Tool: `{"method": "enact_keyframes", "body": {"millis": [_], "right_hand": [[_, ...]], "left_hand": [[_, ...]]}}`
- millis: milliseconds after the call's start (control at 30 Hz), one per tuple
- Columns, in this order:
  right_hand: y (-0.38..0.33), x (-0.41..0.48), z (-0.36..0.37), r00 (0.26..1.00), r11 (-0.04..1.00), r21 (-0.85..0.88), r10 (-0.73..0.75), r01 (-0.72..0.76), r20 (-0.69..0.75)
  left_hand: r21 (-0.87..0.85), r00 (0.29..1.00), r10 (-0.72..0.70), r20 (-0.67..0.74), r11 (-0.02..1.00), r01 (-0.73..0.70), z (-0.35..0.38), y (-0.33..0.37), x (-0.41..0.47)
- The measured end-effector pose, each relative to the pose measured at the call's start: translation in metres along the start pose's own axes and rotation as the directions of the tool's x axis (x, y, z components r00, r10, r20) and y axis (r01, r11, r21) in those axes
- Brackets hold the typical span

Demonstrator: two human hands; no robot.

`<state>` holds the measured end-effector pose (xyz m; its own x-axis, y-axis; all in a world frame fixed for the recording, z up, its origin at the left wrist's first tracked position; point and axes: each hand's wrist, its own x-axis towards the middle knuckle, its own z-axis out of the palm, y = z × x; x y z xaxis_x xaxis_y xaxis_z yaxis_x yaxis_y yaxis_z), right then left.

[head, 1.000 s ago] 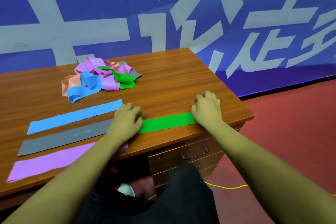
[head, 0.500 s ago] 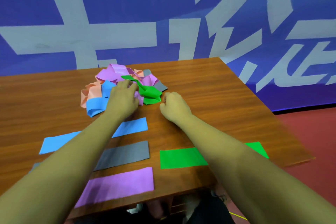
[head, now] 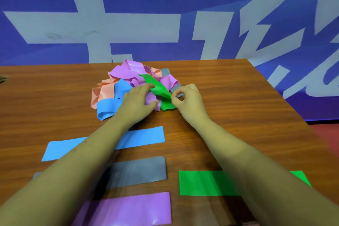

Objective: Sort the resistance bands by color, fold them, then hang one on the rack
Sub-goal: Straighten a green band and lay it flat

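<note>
A tangled pile of bands (head: 128, 79) in purple, peach, blue, grey and green lies at the middle of the wooden table (head: 238, 97). My right hand (head: 187, 101) pinches the crumpled green band (head: 158, 88) at the pile's right side. My left hand (head: 136, 101) lies on the pile with its fingers on the same green band and a purple one. Nearer to me lie flat bands: a blue one (head: 143, 137), a grey one (head: 139, 170), a purple one (head: 128, 209) and a green one (head: 200, 182), partly hidden under my forearms.
A blue banner with large pale characters (head: 128, 27) hangs behind the table. The table's right edge drops to a red floor (head: 328, 134). No rack is in view.
Both hands left the flat green band at the near edge and reached to the pile. My right hand now pinches the crumpled green band, which stands lifted off the pile.
</note>
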<state>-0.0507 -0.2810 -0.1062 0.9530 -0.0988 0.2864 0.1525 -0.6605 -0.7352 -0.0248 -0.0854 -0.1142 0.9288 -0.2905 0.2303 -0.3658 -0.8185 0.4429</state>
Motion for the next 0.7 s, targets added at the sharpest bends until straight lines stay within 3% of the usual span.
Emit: {"method": "enact_keyframes", "body": {"millis": [67,167,367,533,700], "right_hand": [[-0.017,-0.005,-0.018,0.998,0.993,0.095,-0.066,0.066,-0.001],[-0.048,-0.008,-0.045,0.989,0.972,0.183,-0.141,0.147,-0.048],[-0.104,-0.015,-0.106,0.982,0.925,0.336,-0.141,0.175,-0.123],[-0.127,-0.031,-0.146,0.976,0.885,0.428,-0.110,0.182,-0.186],[-0.153,-0.049,-0.174,0.967,0.836,0.524,-0.030,0.164,-0.254]], "left_hand": [[-0.125,0.999,0.039,-0.024,0.991,-0.042,-0.009,0.009,0.000],[-0.144,0.994,0.091,-0.067,0.985,-0.100,-0.028,0.028,0.001],[-0.397,0.946,0.130,-0.298,0.884,-0.247,-0.088,0.084,-0.009],[-0.726,0.982,0.161,-0.099,0.664,-0.182,-0.136,0.133,-0.033],[-0.747,0.966,0.237,0.105,0.659,-0.080,-0.144,0.151,-0.063]]}}
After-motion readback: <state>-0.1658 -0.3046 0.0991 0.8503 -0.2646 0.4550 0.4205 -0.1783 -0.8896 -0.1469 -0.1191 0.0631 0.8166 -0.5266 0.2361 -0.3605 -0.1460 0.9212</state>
